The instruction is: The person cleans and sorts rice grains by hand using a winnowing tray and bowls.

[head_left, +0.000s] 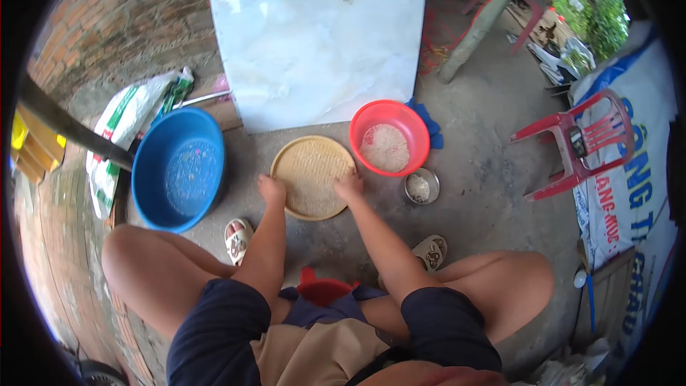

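Observation:
A round, shallow woven winnowing basket [312,171] is held in front of me, with a thin layer of pale grain spread in it. My left hand [272,189] grips its left rim, and my right hand [349,184] grips its right rim, fingers partly hidden. Beyond my right hand stands a red basin [364,116] with pale grain in the bottom. Close to that basin is a small metal bowl [435,189] with some whitish grain inside. A large blue tub [148,171] on the left has scattered pale bits on its bottom.
A large white panel [321,36] leans behind the basket. White sacks [136,111] lie beside the brick wall [143,21]. On the right are a red plastic chair [572,143], a wooden post [486,21] and a printed tarp [614,193]. A blue cloth [431,126] lies behind the red basin.

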Tool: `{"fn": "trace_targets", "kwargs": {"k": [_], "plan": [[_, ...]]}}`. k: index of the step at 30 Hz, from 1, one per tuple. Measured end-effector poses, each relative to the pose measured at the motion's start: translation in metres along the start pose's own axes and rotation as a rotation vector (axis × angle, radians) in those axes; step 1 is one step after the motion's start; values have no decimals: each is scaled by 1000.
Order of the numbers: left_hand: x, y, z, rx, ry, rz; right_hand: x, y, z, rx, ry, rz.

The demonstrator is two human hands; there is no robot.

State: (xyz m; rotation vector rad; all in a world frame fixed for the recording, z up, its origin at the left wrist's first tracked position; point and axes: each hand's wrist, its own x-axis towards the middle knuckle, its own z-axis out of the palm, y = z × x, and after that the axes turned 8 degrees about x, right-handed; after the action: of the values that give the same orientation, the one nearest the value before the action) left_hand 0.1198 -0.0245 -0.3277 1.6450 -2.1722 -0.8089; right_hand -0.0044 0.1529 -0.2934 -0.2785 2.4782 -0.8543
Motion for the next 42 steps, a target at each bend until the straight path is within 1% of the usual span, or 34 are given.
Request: {"fn": "trace_targets", "kwargs": {"k": [1, 2, 3, 4, 5, 6, 7, 9, 10, 11, 12, 13, 14, 15, 16, 18, 20, 22, 23, 24, 26, 27, 28, 30, 31, 32, 34, 36, 37, 38, 39, 40, 41, 42], "plan": [[-3, 3, -4, -15, -56, -35, -8, 3, 3, 106, 54, -43], [-2, -1, -1, -24, -57, -56, -11, 3, 2, 136, 94, 34], [0, -9, 5, -45, -50, -13, -9, 6, 0, 43, 163, 50], [0, -16, 8, -63, -43, 14, -9, 6, -1, 66, 188, 68], [-6, -15, 1, -61, -54, 38, -8, 8, -3, -48, 286, 94], [-10, -13, -4, -45, -80, -38, -6, 12, -8, -170, 382, 116], [-13, -10, -7, -26, -103, -118, 4, 19, -12, -165, 395, 123], [-16, -10, -8, -57, -75, -109, 25, 34, -10, 152, 122, 213], [-19, -16, -11, -86, -42, -111, 27, 33, -7, 156, 113, 219], [-23, -11, -22, -71, -43, -113, 27, 28, -2, 322, 107, 194], [-23, 1, -28, -49, -35, -78, 30, 23, 1, 483, 103, 170], [-23, 15, -33, -24, -29, -48, 16, 1, -3, 402, 148, 102], [-9, 20, -27, -9, 18, 42, -5, -30, -14, 319, 188, 35], [0, 41, -39, 40, -3, 124, -9, -52, -16, 282, 290, -7], [13, 54, -42, 46, 30, 219, -7, -71, -23, 246, 396, -57], [29, 75, -55, -7, -8, 265, -14, -96, -54, 183, 378, 19], [55, 62, -53, -34, -8, 264, -15, -89, -74, 244, 299, 184], [78, 40, -46, -260, -179, 247, -13, -72, -71, 262, 406, 359], [71, 39, -56, -336, -247, 209, -11, -60, -66, 275, 505, 372], [67, 47, -61, -347, -246, 216, -2, -52, -66, 275, 516, 365], [52, 44, -68, -660, -379, 2, 10, -25, -50, 575, 397, 78], [60, 42, -64, -701, -443, -8, 27, -22, -39, 823, 270, 100], [69, 50, -65, -707, -437, -1, 32, -32, -45, 825, 271, 89], [94, 72, -67, -660, -491, 119, 34, -65, -66, 1132, 224, -76], [123, 83, -61, -544, -462, 155, 38, -84, -84, 1192, 248, -156], [126, 112, -78, -532, -457, 177, 41, -103, -109, 1249, 272, -232], [122, 173, -133, -530, -478, 255, 20, -143, -182, 1413, 19, -91], [134, 215, -171, -495, -501, 359, 14, -170, -239, 1257, -136, -90], [139, 232, -184, -455, -509, 375, 7, -183, -265, 1059, -186, -141], [148, 242, -192, -362, -545, 342, -3, -193, -283, 865, -236, -182], [142, 243, -203, -338, -605, 324, -11, -199, -292, 867, -237, -169], [135, 251, -218, -314, -662, 313, -17, -206, -302, 683, -201, -155], [118, 260, -238, -310, -665, 316, -22, -211, -309, 500, -165, -142], [89, 263, -259, -337, -666, 257, -26, -211, -311, 504, -166, -136]]}}
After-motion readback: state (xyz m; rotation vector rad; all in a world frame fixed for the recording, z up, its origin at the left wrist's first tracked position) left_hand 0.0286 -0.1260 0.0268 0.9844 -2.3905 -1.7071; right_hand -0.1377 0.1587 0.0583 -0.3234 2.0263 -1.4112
